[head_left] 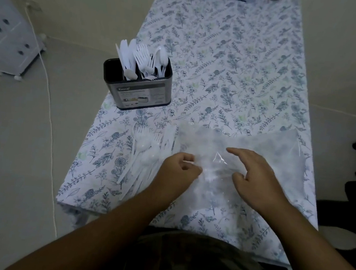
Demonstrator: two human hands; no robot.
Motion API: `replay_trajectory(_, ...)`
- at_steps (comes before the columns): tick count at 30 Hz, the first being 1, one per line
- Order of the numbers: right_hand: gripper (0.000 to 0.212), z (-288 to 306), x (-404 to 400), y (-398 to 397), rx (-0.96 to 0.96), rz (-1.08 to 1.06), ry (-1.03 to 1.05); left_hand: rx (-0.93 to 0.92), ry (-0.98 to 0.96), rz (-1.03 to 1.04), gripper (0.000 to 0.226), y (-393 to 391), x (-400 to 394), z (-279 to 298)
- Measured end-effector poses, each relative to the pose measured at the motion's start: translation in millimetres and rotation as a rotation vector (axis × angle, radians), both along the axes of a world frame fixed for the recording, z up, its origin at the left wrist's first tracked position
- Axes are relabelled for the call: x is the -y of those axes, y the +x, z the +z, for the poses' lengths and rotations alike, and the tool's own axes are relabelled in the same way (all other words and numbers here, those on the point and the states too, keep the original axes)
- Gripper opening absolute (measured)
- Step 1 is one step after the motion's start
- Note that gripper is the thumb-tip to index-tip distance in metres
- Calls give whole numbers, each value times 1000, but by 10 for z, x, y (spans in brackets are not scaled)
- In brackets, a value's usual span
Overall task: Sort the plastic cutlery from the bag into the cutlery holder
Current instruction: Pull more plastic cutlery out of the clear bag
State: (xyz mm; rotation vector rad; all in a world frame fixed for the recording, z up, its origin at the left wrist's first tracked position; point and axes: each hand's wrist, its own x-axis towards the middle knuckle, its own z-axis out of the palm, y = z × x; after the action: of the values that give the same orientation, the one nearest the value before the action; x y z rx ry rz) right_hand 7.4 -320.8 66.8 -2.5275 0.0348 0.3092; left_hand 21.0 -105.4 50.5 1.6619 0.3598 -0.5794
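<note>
I see a loose pile of white plastic cutlery (146, 160) lying on the floral tablecloth (234, 74), just to the left of my left hand (179, 168). The pieces lie roughly parallel, their long axes running from the near edge of the table away toward the holder, working ends at the far end, handles toward me. The clear bag (247, 155) lies flat to the right of that pile, under and between both hands.

My left hand is curled at the bag's left edge, thumb and fingers closed together; I think it pinches the plastic film there, though the film is too transparent for me to be sure. My right hand (256, 176) hovers over the middle of the bag with fingers spread and relaxed, gripping nothing.

The cutlery holder (137, 91) stands further away and to the left, well apart from the hands, already carrying upright knives, forks and spoons in separate compartments.

As I judge it, the coming move turns on this: the pile sits on the left side, touching or nearly touching my left hand, so the left is the nearer one to reach it. A grasp across the handles at the near end, then a carry forward and left to the holder, looks the shortest path.
</note>
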Motion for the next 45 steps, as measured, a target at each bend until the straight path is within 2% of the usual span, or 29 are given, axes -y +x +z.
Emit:
replay_trajectory(4, 59, -208, 193, -104, 5, -2, -223, -57, -127, 84, 23, 23, -23, 17)
replay_trajectory(7, 46, -281, 248, -149, 82, -63, -268, 6, -79, 148, 20, -6, -104, -42)
replay_trajectory(11, 28, -238, 260, -157, 181, -153, -275, -3, 23, 221, 20, -22, -194, -205)
replay_trajectory(15, 21, -112, 252, -105, 327, -86, -254, 1, 122, 158, 17, -20, -212, -347)
replay_trajectory(19, 19, 232, 206, -33, 544, -12, -255, 5, 213, 49, 34, -28, -184, -368)
replay_trajectory(21, 20, 323, 168, -47, 594, 20, -262, 13, 232, 18, 39, -55, -172, -378)
replay_trajectory(30, 23, 487, 38, 32, 752, 81, -281, 51, 233, -8, 29, -91, -161, -344)
replay_trajectory(34, 29, 299, 142, 140, 682, 108, -319, 261, 381, -128, 24, -100, -215, -308)
replay_trajectory(38, 35, 87, 258, 229, 554, -1, -316, 485, 514, -288, 30, -87, -323, -356)
replay_trajectory(41, 46, -75, 262, 216, 402, -42, -250, 538, 547, -307, 26, -50, -296, -448)
replay_trajectory(45, 73, -254, 52, 24, 169, -104, -153, 509, 598, -357, 41, 33, -154, -545)
